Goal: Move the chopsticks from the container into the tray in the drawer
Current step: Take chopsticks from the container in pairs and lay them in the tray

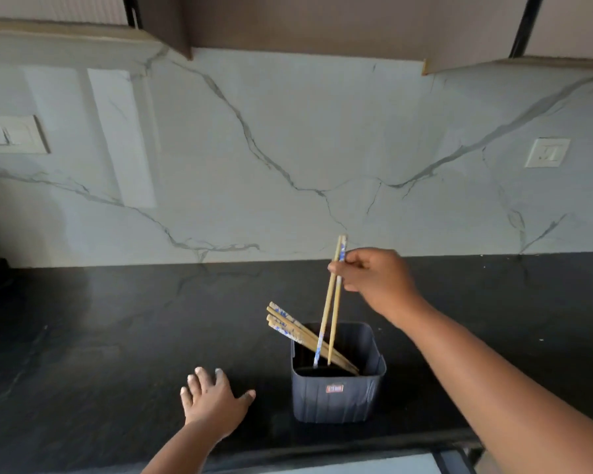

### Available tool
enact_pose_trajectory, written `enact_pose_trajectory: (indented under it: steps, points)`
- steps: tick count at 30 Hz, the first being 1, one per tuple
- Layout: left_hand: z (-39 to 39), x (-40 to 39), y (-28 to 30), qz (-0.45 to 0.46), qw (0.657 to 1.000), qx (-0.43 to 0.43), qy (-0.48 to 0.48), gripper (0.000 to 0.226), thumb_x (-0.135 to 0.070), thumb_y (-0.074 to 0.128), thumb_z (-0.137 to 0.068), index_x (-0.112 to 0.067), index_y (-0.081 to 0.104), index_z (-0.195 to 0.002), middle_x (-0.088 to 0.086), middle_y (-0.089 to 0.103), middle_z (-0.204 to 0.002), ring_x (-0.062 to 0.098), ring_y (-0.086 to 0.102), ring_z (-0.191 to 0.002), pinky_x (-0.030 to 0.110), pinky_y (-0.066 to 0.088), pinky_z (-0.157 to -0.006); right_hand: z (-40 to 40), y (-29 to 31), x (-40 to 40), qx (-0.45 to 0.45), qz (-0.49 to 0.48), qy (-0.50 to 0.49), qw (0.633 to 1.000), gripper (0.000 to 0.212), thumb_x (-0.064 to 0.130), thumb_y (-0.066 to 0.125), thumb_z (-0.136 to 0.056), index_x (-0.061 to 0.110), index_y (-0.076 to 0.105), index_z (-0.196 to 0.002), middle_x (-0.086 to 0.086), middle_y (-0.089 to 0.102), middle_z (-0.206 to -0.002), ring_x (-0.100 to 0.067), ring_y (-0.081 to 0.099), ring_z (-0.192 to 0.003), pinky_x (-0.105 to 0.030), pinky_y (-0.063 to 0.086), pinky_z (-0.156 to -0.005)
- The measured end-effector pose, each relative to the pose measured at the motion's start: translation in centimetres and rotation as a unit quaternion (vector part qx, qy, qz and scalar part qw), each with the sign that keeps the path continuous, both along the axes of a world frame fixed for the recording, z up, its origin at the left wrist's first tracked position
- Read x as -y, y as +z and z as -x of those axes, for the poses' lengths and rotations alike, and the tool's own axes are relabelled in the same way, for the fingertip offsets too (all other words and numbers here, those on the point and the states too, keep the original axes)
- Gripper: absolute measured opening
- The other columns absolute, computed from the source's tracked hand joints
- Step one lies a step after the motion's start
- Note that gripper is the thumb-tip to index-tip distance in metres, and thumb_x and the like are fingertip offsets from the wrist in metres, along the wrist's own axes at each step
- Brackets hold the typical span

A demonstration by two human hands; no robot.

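While pinching two long bamboo chopsticks (pixel 333 302) near their upper ends, right hand (pixel 374 278) raised above the dark grey ribbed plastic container (pixel 338 395), fingers closed round the pair. Lower tips of that pair inside the container's mouth, one tip showing a blue-and-white pattern, the two sticks nearly upright and splayed slightly apart toward the bottom. Leaning out over the container's left rim, a bundle of more patterned bamboo chopsticks (pixel 290 326), perhaps four or five, the count hard to settle where they overlap. Small red label on the container's front wall, lettering too blurred to read. Left hand (pixel 213 401) open, fingers spread, palm down on or just over the black stone countertop (pixel 100 336), left of the container and apart from it, gripping nothing. Behind, white veined marble backsplash (pixel 288 148) with a white switch plate (pixel 11 134) at left and a white socket (pixel 546 152) at right. Drawer and tray out of view.
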State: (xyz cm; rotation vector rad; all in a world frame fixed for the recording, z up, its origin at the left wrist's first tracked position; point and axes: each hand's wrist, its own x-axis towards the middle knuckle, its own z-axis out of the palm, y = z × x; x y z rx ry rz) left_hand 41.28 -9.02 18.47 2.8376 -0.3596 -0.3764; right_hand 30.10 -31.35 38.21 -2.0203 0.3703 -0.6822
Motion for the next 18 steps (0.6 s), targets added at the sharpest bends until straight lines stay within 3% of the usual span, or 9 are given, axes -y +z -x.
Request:
enact_pose_trajectory:
  steps: [2, 4, 6, 8, 9, 12, 14, 16, 18]
  points:
    - [-0.2, 1.1, 5.1, 0.140, 0.988, 0.066, 0.011, 0.074, -0.060, 0.044, -0.090, -0.019, 0.025, -0.150, 0.014, 0.012, -0.160, 0.030, 0.002, -0.148, 0.047, 0.004, -0.119, 1.0, 2.8, 1.1, 0.026, -0.103, 0.031, 0.994, 0.004, 0.019, 0.077, -0.081, 0.017, 0.076, -0.078, -0.008, 0.076, -0.077, -0.025, 0.074, -0.077, -0.028, 0.060, -0.066]
    - [0.6, 2.3, 11.0, 0.333, 0.931, 0.145, -0.023, 0.064, -0.053, 0.053, -0.090, -0.021, 0.039, -0.144, 0.005, 0.026, -0.157, 0.022, 0.012, -0.147, 0.042, 0.013, -0.118, 1.8, 4.8, 1.6, 0.038, -0.150, 0.055, 0.986, 0.005, 0.018, 0.076, -0.082, 0.013, 0.076, -0.083, -0.008, 0.077, -0.081, -0.026, 0.074, -0.079, -0.027, 0.059, -0.063]
    - [2.4, 3.5, 16.4, 0.452, 0.874, 0.136, -0.114, 0.061, -0.055, 0.060, -0.085, -0.029, 0.047, -0.139, -0.013, 0.041, -0.145, 0.008, 0.031, -0.138, 0.031, 0.028, -0.109, 2.2, 6.0, 1.4, 0.051, -0.184, 0.081, 0.978, 0.007, 0.016, 0.075, -0.083, 0.009, 0.076, -0.086, -0.011, 0.077, -0.083, -0.026, 0.075, -0.078, -0.027, 0.059, -0.062]
    - [4.7, 4.6, 20.2, 0.471, 0.855, 0.032, -0.213, 0.054, -0.056, 0.065, -0.081, -0.034, 0.056, -0.130, -0.025, 0.055, -0.124, -0.002, 0.050, -0.120, 0.024, 0.038, -0.096, 2.2, 6.5, 0.6, 0.059, -0.199, 0.098, 0.973, 0.008, 0.014, 0.075, -0.083, 0.007, 0.075, -0.086, -0.012, 0.076, -0.082, -0.026, 0.074, -0.076, -0.028, 0.059, -0.062]
    - [5.7, 5.1, 21.2, 0.469, 0.848, -0.016, -0.248, 0.042, -0.050, 0.067, -0.082, -0.033, 0.063, -0.121, -0.024, 0.066, -0.111, -0.001, 0.059, -0.109, 0.024, 0.044, -0.092, 2.1, 6.6, 0.1, 0.059, -0.196, 0.101, 0.974, 0.008, 0.014, 0.075, -0.083, 0.007, 0.075, -0.087, -0.012, 0.076, -0.081, -0.025, 0.074, -0.074, -0.027, 0.058, -0.062]
    - [6.8, 6.0, 22.1, 0.493, 0.837, -0.074, -0.225, 0.012, -0.019, 0.065, -0.090, -0.017, 0.074, -0.097, -0.002, 0.071, -0.080, 0.013, 0.068, -0.079, 0.037, 0.056, -0.086, 2.0, 6.6, -1.0, 0.053, -0.177, 0.094, 0.978, 0.010, 0.016, 0.075, -0.083, 0.007, 0.075, -0.088, -0.009, 0.077, -0.079, -0.021, 0.074, -0.072, -0.025, 0.057, -0.060]
    - [6.7, 5.9, 21.9, 0.520, 0.823, -0.138, -0.180, 0.011, -0.009, 0.063, -0.090, -0.008, 0.073, -0.096, 0.011, 0.070, -0.079, 0.019, 0.068, -0.071, 0.037, 0.060, -0.074, 2.1, 6.6, -1.4, 0.041, -0.160, 0.096, 0.982, 0.010, 0.016, 0.076, -0.083, 0.009, 0.075, -0.089, -0.008, 0.077, -0.080, -0.022, 0.075, -0.073, -0.025, 0.058, -0.061]
    - [6.3, 5.5, 21.7, 0.539, 0.804, -0.195, -0.159, 0.010, -0.006, 0.064, -0.088, -0.003, 0.072, -0.095, 0.014, 0.073, -0.080, 0.018, 0.071, -0.067, 0.028, 0.058, -0.062, 2.2, 6.9, -1.6, 0.020, -0.137, 0.102, 0.985, 0.007, 0.015, 0.075, -0.083, 0.011, 0.075, -0.089, -0.007, 0.077, -0.080, -0.022, 0.075, -0.074, -0.025, 0.058, -0.060]
    - [5.9, 5.2, 21.6, 0.551, 0.795, -0.211, -0.142, 0.010, -0.005, 0.064, -0.088, -0.002, 0.071, -0.094, 0.014, 0.075, -0.083, 0.019, 0.072, -0.068, 0.025, 0.056, -0.059, 2.6, 7.6, -2.0, 0.009, -0.103, 0.094, 0.990, 0.003, 0.013, 0.074, -0.084, 0.016, 0.075, -0.086, -0.005, 0.077, -0.081, -0.019, 0.074, -0.072, -0.024, 0.059, -0.061]
